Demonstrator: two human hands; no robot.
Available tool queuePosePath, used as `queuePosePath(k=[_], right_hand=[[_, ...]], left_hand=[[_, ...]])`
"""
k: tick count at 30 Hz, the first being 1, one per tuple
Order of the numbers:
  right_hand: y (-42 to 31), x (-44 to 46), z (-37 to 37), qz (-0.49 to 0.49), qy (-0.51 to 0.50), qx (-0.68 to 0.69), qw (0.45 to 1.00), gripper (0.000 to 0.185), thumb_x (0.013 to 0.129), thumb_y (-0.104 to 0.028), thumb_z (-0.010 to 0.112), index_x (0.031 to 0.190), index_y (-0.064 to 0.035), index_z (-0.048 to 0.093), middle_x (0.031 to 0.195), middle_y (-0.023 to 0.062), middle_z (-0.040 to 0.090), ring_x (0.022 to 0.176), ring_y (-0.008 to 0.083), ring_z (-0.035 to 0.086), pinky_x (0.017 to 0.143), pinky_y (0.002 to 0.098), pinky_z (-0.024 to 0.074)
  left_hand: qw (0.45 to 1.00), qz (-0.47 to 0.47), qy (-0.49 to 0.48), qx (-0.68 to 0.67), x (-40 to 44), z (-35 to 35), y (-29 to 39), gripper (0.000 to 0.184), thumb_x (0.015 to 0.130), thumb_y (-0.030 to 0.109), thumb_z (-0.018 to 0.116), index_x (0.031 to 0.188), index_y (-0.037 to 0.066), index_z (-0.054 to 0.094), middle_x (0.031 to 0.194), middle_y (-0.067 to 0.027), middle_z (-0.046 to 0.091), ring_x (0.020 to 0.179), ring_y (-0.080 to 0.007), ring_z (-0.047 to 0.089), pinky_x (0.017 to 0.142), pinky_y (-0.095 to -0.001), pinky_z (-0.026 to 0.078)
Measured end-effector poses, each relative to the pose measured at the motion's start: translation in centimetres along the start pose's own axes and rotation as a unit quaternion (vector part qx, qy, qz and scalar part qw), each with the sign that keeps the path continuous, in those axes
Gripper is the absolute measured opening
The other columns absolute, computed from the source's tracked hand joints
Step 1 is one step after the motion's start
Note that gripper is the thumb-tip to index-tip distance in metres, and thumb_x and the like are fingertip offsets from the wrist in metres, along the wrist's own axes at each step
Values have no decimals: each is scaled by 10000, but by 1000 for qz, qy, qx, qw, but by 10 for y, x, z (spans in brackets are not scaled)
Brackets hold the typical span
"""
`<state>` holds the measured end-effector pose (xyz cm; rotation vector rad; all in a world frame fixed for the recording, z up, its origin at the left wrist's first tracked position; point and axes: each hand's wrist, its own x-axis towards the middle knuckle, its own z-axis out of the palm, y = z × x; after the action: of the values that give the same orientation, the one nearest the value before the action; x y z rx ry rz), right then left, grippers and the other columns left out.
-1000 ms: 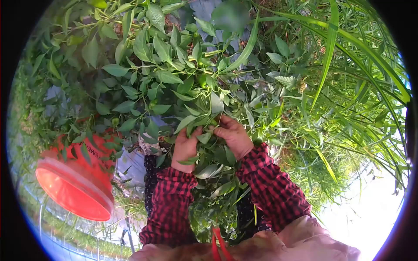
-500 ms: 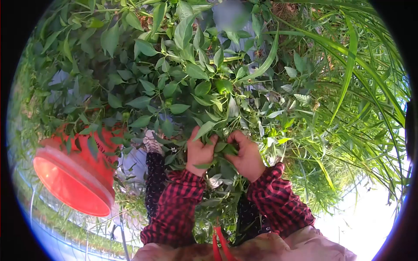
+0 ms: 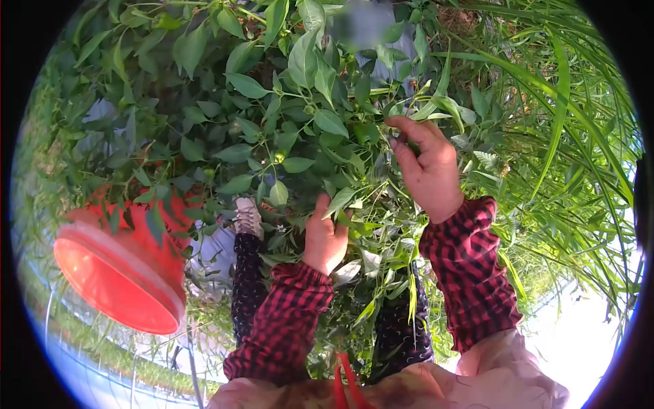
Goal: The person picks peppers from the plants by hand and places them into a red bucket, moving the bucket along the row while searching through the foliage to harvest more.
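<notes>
My right hand (image 3: 432, 167) reaches into the pepper plant (image 3: 330, 123), its thumb and forefinger apart beside a thin stem. Pale green leaves (image 3: 446, 105) stand just above those fingertips. Lower down, my left hand (image 3: 325, 235) rests among the leaves, its thumb and forefinger spread; leaves hide part of the fingers. A narrow leaf (image 3: 339, 201) crosses in front of its fingertips. One small green fruit or bud (image 3: 279, 157) shows on the plant, up and left of the left hand.
An orange-red bucket (image 3: 119, 266) lies tilted at the left, partly covered by leaves. Long grass (image 3: 558, 116) fills the right side. Below are patterned trouser legs (image 3: 248, 279), a light shoe (image 3: 247, 217) and hanging red straps (image 3: 344, 382). Wire fencing shows at the lower left.
My hands were together at the leaves in the middle. The right hand has moved up and right, away from the left, and its fingers have opened. The left hand has shifted slightly.
</notes>
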<state>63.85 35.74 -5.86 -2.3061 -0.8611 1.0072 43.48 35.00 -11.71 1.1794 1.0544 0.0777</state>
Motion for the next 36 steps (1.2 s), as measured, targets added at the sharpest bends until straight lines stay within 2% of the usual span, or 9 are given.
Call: queuePosePath(k=[8,13,15,17,21,24,26,29,36], right_hand=[[37,32,32,96,-158,-121,975,444,682,-282,702,1021,-11,612,880,175,595,843,336,600,722,387,484],[12,-9,22,-89,100,39,990,325,662,-28,713,966,7,607,888,110,574,806,240,613,702,304,489],[-7,-20,19,-81,-37,150,985,271,678,-15,713,927,2,606,856,97,581,756,185,601,679,289,473],[-53,-37,20,101,-248,399,877,256,689,-88,734,894,-8,605,795,88,573,708,180,573,677,292,449],[-112,-47,49,-15,-413,359,837,292,697,-89,731,948,-12,602,793,66,590,754,145,548,741,263,420],[-117,-60,54,-110,-303,302,897,320,637,-65,735,926,-33,602,801,71,580,749,179,550,782,283,413],[-98,-75,47,-136,-123,192,964,377,535,-19,710,892,-52,594,836,88,539,779,233,540,772,311,429],[-59,-92,23,-46,-49,44,997,370,560,42,670,912,-42,594,910,139,515,799,274,580,650,344,498],[-57,-123,48,-125,-281,34,951,325,573,-50,663,891,-90,603,925,87,524,686,255,594,603,343,505]], left_hand=[[989,-19,-3,144,-1,-3,19,350,745,-45,517,1080,25,440,882,-217,594,833,-395,578,667,-404,456],[996,-60,-16,57,1,1,5,312,812,6,551,1112,25,466,1013,-115,577,947,-228,568,816,-319,444],[822,-259,-2,-507,2,6,-6,385,756,4,568,1121,39,452,964,-137,612,901,-241,593,727,-311,474],[981,-14,21,-194,-18,18,-59,418,768,90,603,1154,51,447,1073,-103,576,939,-205,562,799,-292,454],[968,-206,-46,133,4,1,15,445,773,169,639,1173,65,473,1156,-106,548,996,-219,552,866,-314,414],[969,-40,18,-241,-19,10,-4,506,810,248,607,1252,92,416,1214,-124,509,1089,-219,510,905,-324,403],[912,62,97,-393,-19,4,5,561,828,313,591,1293,84,378,1237,-138,489,1118,-234,493,920,-337,399],[572,-269,-206,-747,1,-44,18,883,784,554,576,1370,-10,231,1337,-158,379,1187,-255,428,1020,-335,295],[925,-195,-149,-290,3,-37,30,680,764,271,697,1291,-12,373,1166,-92,518,1072,-159,491,912,-298,391]])
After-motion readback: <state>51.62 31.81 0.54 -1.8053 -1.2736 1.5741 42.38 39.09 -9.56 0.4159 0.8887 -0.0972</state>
